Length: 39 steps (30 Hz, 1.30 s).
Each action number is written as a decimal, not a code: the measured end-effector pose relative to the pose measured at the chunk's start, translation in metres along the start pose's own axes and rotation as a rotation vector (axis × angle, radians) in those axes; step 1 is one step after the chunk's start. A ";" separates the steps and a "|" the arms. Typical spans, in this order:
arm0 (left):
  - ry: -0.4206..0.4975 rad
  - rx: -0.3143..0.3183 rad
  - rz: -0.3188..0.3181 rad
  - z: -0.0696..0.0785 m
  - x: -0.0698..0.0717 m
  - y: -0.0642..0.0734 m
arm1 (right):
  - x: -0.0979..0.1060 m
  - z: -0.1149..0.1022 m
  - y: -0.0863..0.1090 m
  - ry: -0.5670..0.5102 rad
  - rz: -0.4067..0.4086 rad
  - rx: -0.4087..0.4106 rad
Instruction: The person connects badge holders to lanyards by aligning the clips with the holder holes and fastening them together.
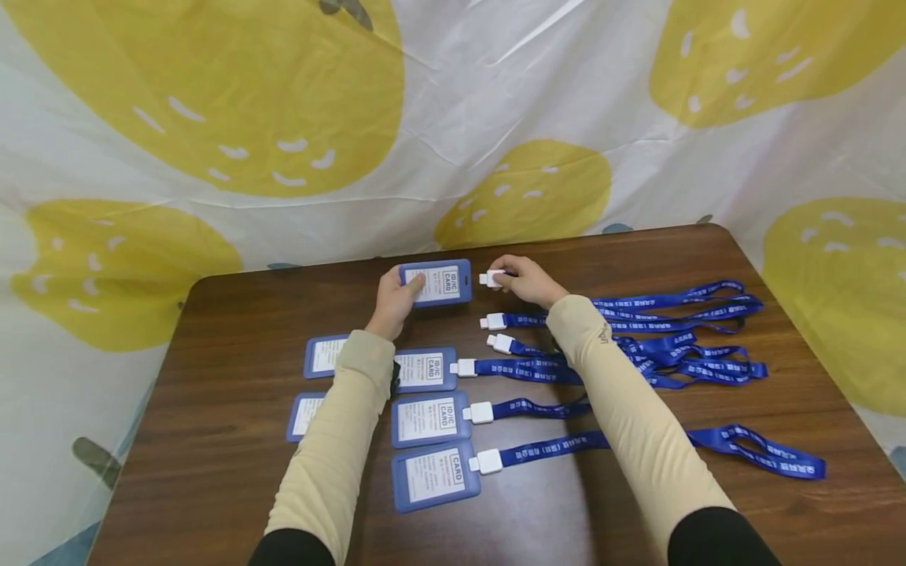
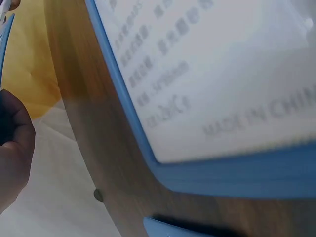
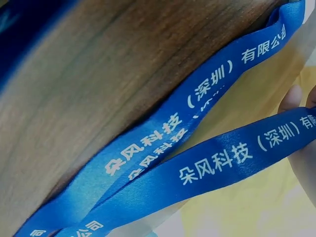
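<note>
My left hand grips a blue ID card holder by its left end, thumb across the front. The holder's slotted end points right. Just beyond it, my right hand pinches the white clip of a blue lanyard. A small gap separates clip and holder. The left wrist view has the left hand at its left edge and a holder lying close below. In the right wrist view, the lanyard's strap runs to the right hand at the edge.
Three card holders lie in a column, each with a lanyard's white clip at its right end. Two other holders are partly behind the left sleeve. Loose lanyards spread on the right of the brown table. A lemon-print cloth hangs behind.
</note>
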<state>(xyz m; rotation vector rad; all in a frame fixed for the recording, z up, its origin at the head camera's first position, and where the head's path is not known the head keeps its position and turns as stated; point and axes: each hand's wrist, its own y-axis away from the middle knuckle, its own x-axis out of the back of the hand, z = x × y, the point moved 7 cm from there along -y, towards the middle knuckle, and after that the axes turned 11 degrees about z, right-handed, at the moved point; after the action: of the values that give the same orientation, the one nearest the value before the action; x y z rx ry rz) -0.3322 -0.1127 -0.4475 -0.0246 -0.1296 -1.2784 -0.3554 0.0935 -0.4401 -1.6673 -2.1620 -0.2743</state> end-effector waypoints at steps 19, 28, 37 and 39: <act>0.028 -0.002 -0.016 -0.001 -0.008 -0.001 | -0.005 -0.015 0.004 -0.044 -0.052 -0.012; 0.046 0.006 -0.021 0.000 -0.007 -0.001 | -0.008 -0.008 -0.002 0.028 -0.039 0.003; 0.123 0.015 0.002 0.007 -0.004 0.000 | -0.008 -0.014 -0.007 0.009 -0.010 0.003; 0.131 0.007 0.005 0.009 -0.005 0.000 | -0.009 -0.014 -0.007 -0.004 -0.009 -0.011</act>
<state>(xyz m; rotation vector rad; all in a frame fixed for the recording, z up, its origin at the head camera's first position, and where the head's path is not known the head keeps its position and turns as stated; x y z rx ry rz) -0.3342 -0.1075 -0.4392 0.0649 -0.0210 -1.2708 -0.3578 0.0783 -0.4304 -1.6657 -2.1759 -0.2866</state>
